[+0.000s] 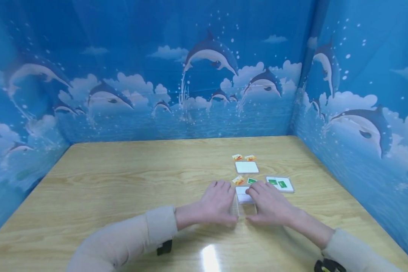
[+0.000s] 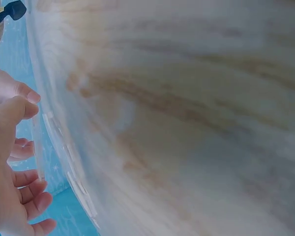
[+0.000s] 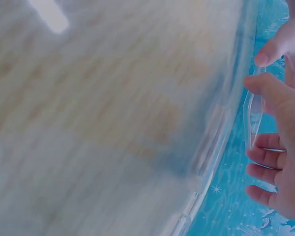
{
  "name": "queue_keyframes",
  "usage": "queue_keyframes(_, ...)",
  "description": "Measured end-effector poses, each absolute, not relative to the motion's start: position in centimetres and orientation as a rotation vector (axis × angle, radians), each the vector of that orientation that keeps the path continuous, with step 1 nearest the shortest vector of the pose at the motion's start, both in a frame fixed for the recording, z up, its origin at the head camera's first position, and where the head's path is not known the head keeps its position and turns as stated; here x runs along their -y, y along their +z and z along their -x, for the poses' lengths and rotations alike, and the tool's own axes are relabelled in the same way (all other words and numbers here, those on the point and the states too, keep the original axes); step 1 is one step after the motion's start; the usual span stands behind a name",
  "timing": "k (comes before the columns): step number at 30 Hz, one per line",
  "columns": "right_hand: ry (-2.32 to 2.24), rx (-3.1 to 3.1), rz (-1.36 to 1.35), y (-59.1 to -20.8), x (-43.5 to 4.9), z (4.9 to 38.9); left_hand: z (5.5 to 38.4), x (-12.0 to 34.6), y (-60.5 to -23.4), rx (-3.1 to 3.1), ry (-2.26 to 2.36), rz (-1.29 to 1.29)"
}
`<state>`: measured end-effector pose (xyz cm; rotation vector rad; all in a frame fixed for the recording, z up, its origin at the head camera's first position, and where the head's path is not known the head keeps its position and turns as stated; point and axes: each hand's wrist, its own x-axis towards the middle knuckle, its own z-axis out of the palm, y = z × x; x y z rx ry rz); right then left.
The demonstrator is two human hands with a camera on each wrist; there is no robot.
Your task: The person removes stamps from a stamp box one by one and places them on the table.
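Both hands are at a small clear plastic case (image 1: 246,199) with a white part at its far end. My left hand (image 1: 217,204) holds its left edge, and my right hand (image 1: 273,204) grips the right edge. In the right wrist view the thin clear case (image 3: 253,115) stands between thumb and fingers, raised from the table. The left wrist view shows the same case (image 2: 38,142) edge-on, with the left thumb and fingertips on its edges. An orange-printed card (image 1: 238,180) and a green card (image 1: 252,181) lie just beyond the hands.
A white-filled flat case (image 1: 246,167) lies farther back, with two small orange-printed cards (image 1: 237,157) behind it. Right of the hands lies another flat case (image 1: 289,189) with two green cards (image 1: 282,184) on it. A blue dolphin-print curtain (image 1: 139,75) encloses the wooden table (image 1: 122,173).
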<state>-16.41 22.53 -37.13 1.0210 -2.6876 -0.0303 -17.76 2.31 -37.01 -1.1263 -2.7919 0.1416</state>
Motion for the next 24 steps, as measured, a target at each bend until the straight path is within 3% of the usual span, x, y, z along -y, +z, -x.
queue_keyframes(24, -0.023, 2.623, -0.951, -35.3, -23.8, 19.1, 21.1, -3.0, -35.2, 2.752, 0.108, 1.086)
